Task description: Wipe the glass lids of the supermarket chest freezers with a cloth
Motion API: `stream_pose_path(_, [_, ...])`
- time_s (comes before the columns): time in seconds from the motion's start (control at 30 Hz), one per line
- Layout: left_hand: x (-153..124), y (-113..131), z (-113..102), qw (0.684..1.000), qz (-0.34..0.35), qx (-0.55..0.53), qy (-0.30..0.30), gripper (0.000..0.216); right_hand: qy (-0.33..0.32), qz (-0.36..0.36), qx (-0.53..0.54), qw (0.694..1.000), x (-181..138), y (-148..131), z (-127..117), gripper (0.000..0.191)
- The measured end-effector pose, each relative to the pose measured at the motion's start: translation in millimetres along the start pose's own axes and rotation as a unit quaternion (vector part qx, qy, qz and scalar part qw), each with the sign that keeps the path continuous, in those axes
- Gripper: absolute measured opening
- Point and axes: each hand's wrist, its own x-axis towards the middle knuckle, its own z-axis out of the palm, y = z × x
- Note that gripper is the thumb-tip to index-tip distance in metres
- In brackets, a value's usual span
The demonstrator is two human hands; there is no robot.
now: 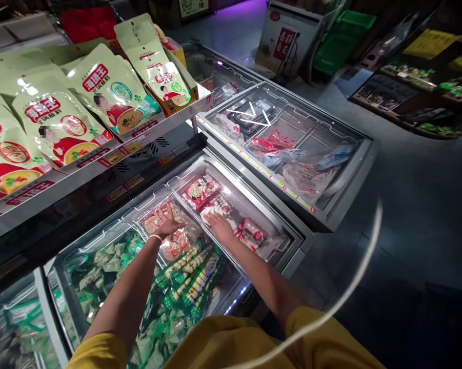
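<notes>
Both my arms reach into an open chest freezer [292,238] full of frozen food bags. My left hand [164,221] lies palm down, fingers spread, on a clear bag of round frozen pieces with a red label [177,246]. My right hand [220,225] rests flat with fingers stretched on a red and white bag [211,209]. Another red and white bag [249,231] lies just right of that hand, and one more [198,190] lies behind it. Neither hand grips anything.
Green packs with corn pictures [192,277] fill the freezer's near part. A shelf of pale green pouches [100,92] overhangs the freezer at left. A second glass-lidded freezer [284,138] stands behind. A white cable [354,277] loops at right over the grey floor.
</notes>
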Motion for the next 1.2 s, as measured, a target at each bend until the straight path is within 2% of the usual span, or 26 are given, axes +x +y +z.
stream_pose_path(0.03, [-2, 0, 0, 1.000, 0.009, 0.000, 0.002, 0.129, 0.005, 0.022, -0.001, 1.000, 2, 11, -8, 0.075])
stream_pose_path(0.13, [-10, 3, 1, 1.000, 0.027, -0.007, 0.005, 0.124, 0.043, 0.149, -0.009, 0.988, 14, 39, -33, 0.076])
stream_pose_path(0.2, [-18, 9, 3, 1.000, 0.028, -0.006, 0.001, 0.125, 0.060, 0.189, -0.010, 0.980, 11, 38, -34, 0.075])
stream_pose_path(0.27, [-28, 16, 8, 0.999, 0.033, 0.000, -0.013, 0.129, 0.063, 0.160, -0.008, 0.985, -5, 23, -21, 0.075])
stream_pose_path(0.33, [-44, 24, 17, 0.998, 0.053, 0.004, -0.034, 0.131, 0.048, 0.081, -0.001, 0.996, -25, 11, -7, 0.076])
stream_pose_path(0.4, [-63, 32, 31, 0.995, 0.084, 0.005, -0.051, 0.130, 0.028, 0.035, 0.003, 0.999, -38, 12, -6, 0.076])
stream_pose_path(0.47, [-85, 41, 48, 0.992, 0.104, 0.010, -0.065, 0.128, 0.026, 0.074, 0.001, 0.997, -37, 27, -18, 0.077])
stream_pose_path(0.53, [-106, 50, 66, 0.988, 0.133, 0.009, -0.075, 0.125, 0.045, 0.153, -0.004, 0.987, -30, 40, -29, 0.076])
stream_pose_path(0.6, [-124, 59, 84, 0.987, 0.140, 0.013, -0.083, 0.127, 0.062, 0.193, -0.007, 0.979, -33, 41, -29, 0.073])
stream_pose_path(0.67, [-135, 66, 96, 0.989, 0.129, 0.016, -0.072, 0.129, 0.061, 0.171, -0.007, 0.983, -51, 32, -17, 0.072])
stream_pose_path(0.73, [-140, 68, 102, 0.990, 0.123, 0.017, -0.064, 0.129, 0.042, 0.114, -0.004, 0.993, -78, 25, -5, 0.071])
stream_pose_path(0.8, [-140, 67, 104, 0.990, 0.125, 0.013, -0.064, 0.129, 0.022, 0.081, -0.003, 0.996, -100, 29, -3, 0.070])
stream_pose_path(0.87, [-139, 65, 103, 0.990, 0.129, 0.011, -0.063, 0.129, 0.024, 0.107, -0.008, 0.994, -109, 43, -11, 0.070])
stream_pose_path(0.93, [-140, 64, 104, 0.989, 0.132, 0.016, -0.060, 0.130, 0.046, 0.170, -0.014, 0.984, -111, 53, -18, 0.070])
stream_pose_path(1.0, [-144, 66, 107, 0.989, 0.129, 0.025, -0.060, 0.131, 0.066, 0.207, -0.017, 0.976, -118, 47, -13, 0.072])
stream_pose_path(1.03, [-147, 68, 109, 0.990, 0.127, 0.028, -0.061, 0.131, 0.071, 0.202, -0.017, 0.977, -126, 39, -5, 0.072])
stream_pose_path(1.13, [-157, 74, 116, 0.991, 0.118, 0.037, -0.054, 0.131, 0.057, 0.116, -0.009, 0.992, -156, 15, 20, 0.068])
stream_pose_path(1.2, [-163, 76, 119, 0.991, 0.116, 0.041, -0.045, 0.129, 0.038, 0.067, -0.006, 0.997, -169, 18, 23, 0.069])
